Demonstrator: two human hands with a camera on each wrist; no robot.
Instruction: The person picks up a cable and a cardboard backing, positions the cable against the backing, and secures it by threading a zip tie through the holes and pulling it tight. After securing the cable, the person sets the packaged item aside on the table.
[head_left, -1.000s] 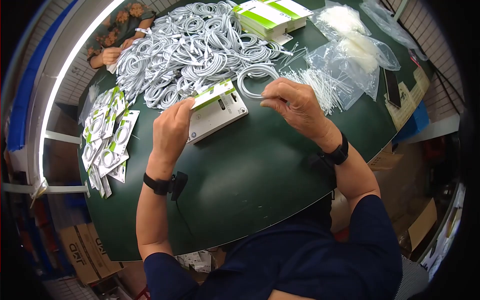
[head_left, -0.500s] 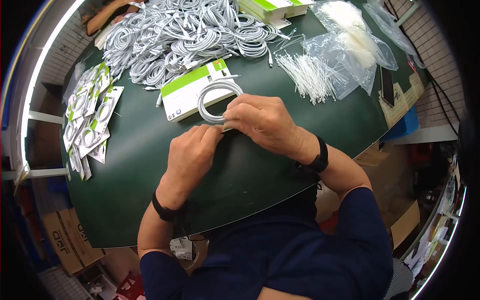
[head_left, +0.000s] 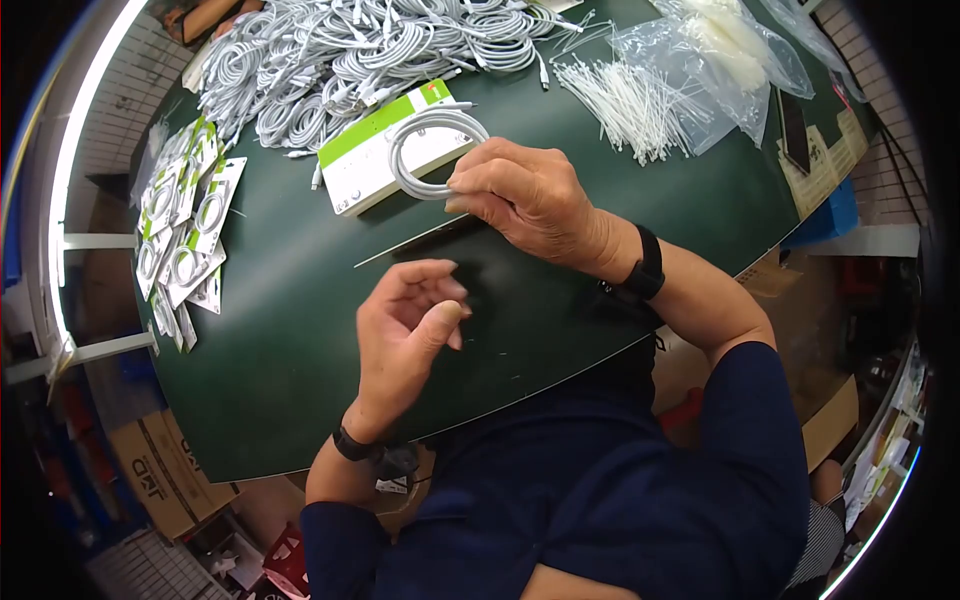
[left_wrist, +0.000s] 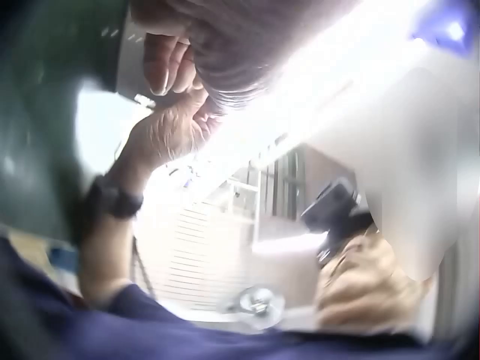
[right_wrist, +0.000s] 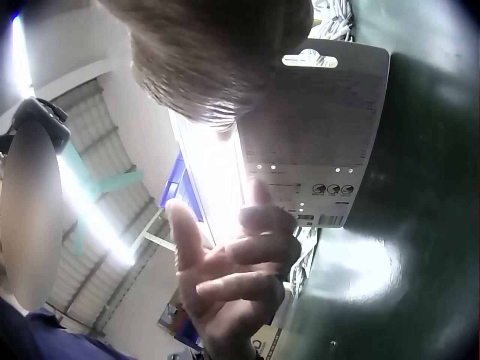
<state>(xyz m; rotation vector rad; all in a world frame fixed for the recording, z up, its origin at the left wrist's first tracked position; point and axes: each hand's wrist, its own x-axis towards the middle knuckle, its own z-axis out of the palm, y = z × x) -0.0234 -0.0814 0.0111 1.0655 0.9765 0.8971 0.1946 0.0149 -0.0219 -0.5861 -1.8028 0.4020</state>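
i see the coil [head_left: 397, 160] raised in the right hand [head_left: 535, 200], pinched at its lower right between thumb and fingers. i judge it light, springy and smooth, best gripped where strands bunch. the card [right_wrist: 322, 131], seemingly in the same pinch, looks thin, stiff, easily creased; i'd take an edge. the left hand [head_left: 405, 335], at six o'clock, is empty, fingers loosely bent, thumb apart. bare table [head_left: 290, 300] spreads toward seven; the pile [head_left: 335, 65] crowds eleven.

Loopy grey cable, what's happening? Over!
Right hand: holding coiled grey cable, pale printed card.
Left hand: holding nothing.
White-and-green rectangular pack beyond cable; nothing visibly blocking.
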